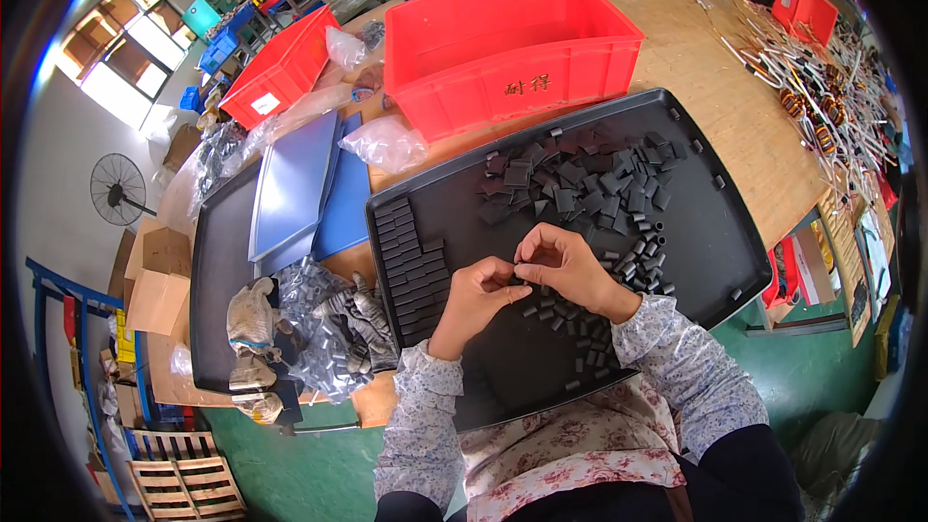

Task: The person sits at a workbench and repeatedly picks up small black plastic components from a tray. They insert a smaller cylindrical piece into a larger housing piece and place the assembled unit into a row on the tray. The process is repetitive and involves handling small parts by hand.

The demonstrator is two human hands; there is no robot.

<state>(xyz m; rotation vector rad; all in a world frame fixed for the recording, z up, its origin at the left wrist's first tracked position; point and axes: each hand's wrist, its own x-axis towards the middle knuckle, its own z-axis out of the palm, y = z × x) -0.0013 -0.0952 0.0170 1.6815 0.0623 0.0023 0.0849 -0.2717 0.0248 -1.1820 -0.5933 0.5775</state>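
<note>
Both hands (pixel 478 294) (pixel 572 273) meet over the tray (pixel 704 232), fingers (pixel 535 274) pinching a small dark piece (pixel 516 269).

Bright, even daylight fills the scene, and the window (pixel 128 39) at upper left is partly blown out to white. Whitish glare lies across the blue sheet (pixel 295 179); the black tray (pixel 706 251) shows a dull sheen. The lens bends the edges of the desk (pixel 759 140), bluish flare streaks the upper-left rim, and the hands (pixel 570 271) look fairly sharp.
</note>
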